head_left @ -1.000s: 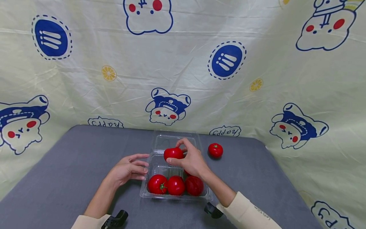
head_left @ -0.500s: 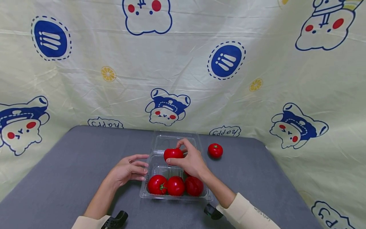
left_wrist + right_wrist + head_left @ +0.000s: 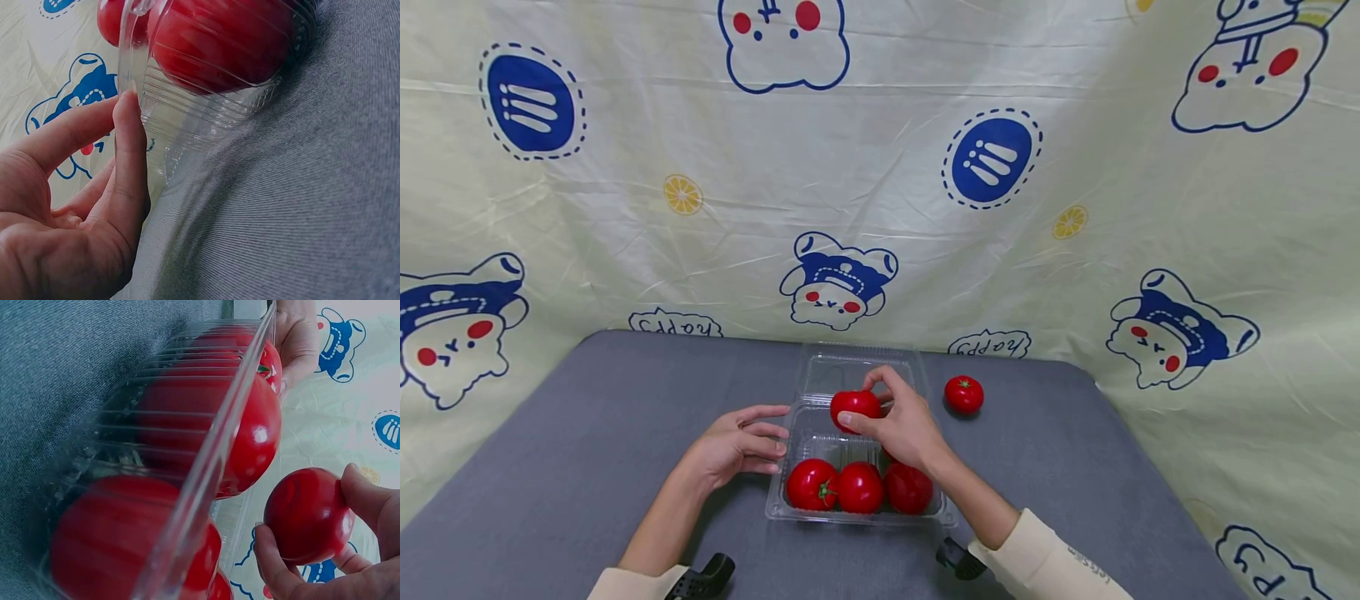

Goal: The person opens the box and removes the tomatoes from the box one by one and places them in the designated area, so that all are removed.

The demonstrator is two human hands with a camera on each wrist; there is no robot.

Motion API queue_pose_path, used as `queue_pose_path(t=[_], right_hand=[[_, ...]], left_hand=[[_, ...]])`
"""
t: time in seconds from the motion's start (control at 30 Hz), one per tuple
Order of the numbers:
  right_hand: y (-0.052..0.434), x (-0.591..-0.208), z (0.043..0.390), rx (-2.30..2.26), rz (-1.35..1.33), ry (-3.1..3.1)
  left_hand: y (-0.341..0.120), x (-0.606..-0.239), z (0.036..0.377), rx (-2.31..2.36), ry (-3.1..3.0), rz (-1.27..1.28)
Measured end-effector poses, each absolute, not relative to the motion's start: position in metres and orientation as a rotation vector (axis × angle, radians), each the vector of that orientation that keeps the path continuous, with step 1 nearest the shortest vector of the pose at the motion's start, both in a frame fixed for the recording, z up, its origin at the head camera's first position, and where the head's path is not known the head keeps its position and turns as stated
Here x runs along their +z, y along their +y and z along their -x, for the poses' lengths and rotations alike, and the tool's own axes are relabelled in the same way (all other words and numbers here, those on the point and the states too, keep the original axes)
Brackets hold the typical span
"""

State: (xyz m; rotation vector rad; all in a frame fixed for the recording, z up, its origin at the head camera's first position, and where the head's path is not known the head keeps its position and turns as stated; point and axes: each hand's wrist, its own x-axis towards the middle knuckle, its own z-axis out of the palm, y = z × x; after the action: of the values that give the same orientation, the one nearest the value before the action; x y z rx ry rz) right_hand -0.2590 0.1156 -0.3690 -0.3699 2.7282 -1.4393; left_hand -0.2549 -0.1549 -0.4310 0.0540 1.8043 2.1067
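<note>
A clear plastic clamshell box [image 3: 820, 519] stands on the table with its lid [image 3: 838, 367] folded back. Three red tomatoes [image 3: 860, 487] fill its front row; another tomato peeks out, mostly hidden under the right wrist. Above the box's back part, my right hand [image 3: 906, 423] pinches a tomato [image 3: 850, 405] between thumb and fingers. The right wrist view shows this held tomato [image 3: 306, 515] apart from the box wall. My left hand [image 3: 737, 446] is at the box's left side, fingers extended. In the left wrist view its fingertips [image 3: 128, 103] touch the rim.
One more tomato [image 3: 964, 394] lies on the grey tabletop [image 3: 1037, 467], right of the lid. A patterned curtain [image 3: 895, 167] hangs directly behind the table's back edge. Dark wrist devices [image 3: 703, 575] are worn at both sleeves.
</note>
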Motion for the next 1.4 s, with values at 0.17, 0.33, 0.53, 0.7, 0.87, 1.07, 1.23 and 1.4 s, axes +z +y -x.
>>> queue_pose_path(t=[0.17, 0.33, 0.53, 0.7, 0.87, 1.07, 1.23, 1.4], right_hand=[[0.1157, -0.3695, 0.2588, -1.476, 0.376, 2.719], [0.1162, -0.3691, 0.2582, -1.497, 0.380, 2.730], [0.1171, -0.3692, 0.2581, -1.497, 0.365, 2.764], [0.1176, -0.3686, 0.2581, -1.475, 0.357, 2.775], [0.1173, -0.3674, 0.2581, -1.440, 0.357, 2.780], [0.1166, -0.3656, 0.2556, -1.370, 0.362, 2.806], [0.1169, -0.3651, 0.2544, -1.347, 0.363, 2.807], [0.1173, -0.3650, 0.2543, -1.344, 0.385, 2.799]], left_hand=[[-0.1555, -0.4313, 0.2552, 2.104, 1.810, -0.054], [-0.1553, -0.4313, 0.2554, 2.103, 1.811, -0.043], [-0.1550, -0.4315, 0.2557, 2.104, 1.811, -0.041], [-0.1548, -0.4314, 0.2555, 2.110, 1.805, -0.038], [-0.1547, -0.4311, 0.2551, 2.114, 1.807, -0.035], [-0.1548, -0.4308, 0.2549, 2.111, 1.805, -0.028], [-0.1543, -0.4303, 0.2550, 2.109, 1.803, -0.029], [-0.1538, -0.4297, 0.2550, 2.110, 1.798, -0.026]])
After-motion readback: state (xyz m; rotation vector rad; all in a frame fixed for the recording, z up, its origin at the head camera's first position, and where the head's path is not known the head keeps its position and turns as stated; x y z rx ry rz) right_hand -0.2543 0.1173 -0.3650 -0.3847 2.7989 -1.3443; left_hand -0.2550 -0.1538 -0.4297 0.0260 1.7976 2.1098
